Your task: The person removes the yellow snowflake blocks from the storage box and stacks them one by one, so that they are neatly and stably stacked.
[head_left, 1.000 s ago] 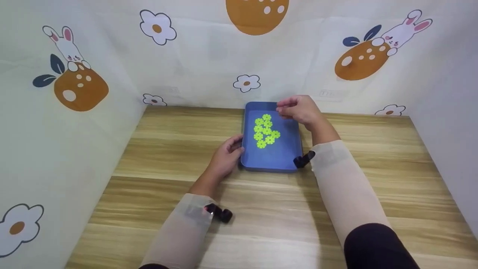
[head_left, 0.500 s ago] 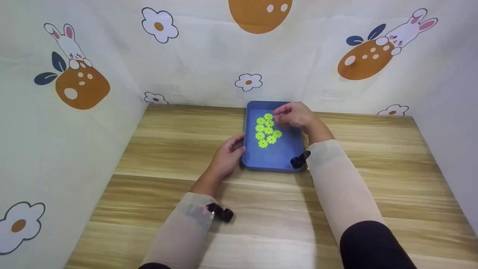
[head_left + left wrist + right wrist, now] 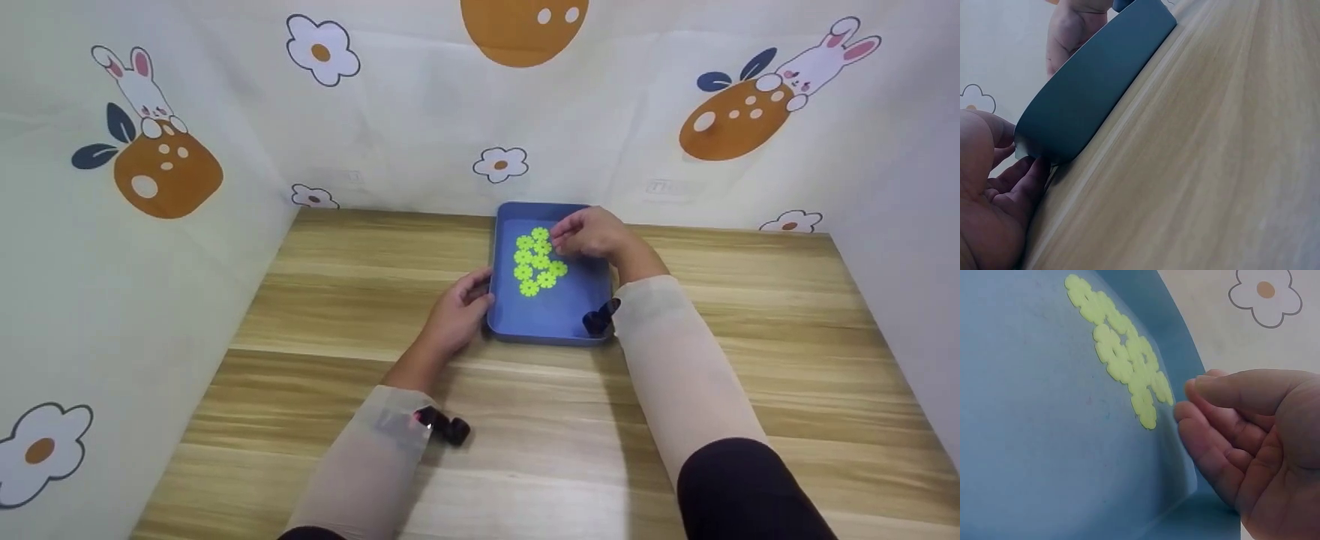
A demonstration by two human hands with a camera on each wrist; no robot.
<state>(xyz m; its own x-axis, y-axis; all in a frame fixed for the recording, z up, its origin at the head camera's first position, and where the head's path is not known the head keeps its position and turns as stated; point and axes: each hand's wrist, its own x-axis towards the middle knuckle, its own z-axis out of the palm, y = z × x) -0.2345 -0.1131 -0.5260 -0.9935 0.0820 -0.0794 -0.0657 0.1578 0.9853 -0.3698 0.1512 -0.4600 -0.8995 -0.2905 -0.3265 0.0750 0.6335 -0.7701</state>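
Observation:
A blue rectangular tray point(image 3: 540, 319) lies on the wooden table against the back wall. Inside it, several flat lime-green flower-shaped discs point(image 3: 541, 261) lie close together, left of the tray's middle. My left hand point(image 3: 454, 315) rests at the tray's left side, its fingertips against the outer wall, as the left wrist view shows the tray wall point(image 3: 1089, 90). Over the tray's right part hovers my right hand point(image 3: 592, 232), fingers loosely bent beside the discs. In the right wrist view nothing shows between the thumb and fingers of that hand point(image 3: 1252, 439), apart from the discs point(image 3: 1123, 354).
The wooden table point(image 3: 322, 300) spreads around the tray on the left, right and front. A printed cloth wall point(image 3: 412, 135) with rabbits, oranges and flowers rises behind it. Each wrist carries a small black camera point(image 3: 450, 430).
My right hand has come down and slightly left, from the tray's upper right edge to beside the discs. My left hand stays against the tray, and the discs look unmoved.

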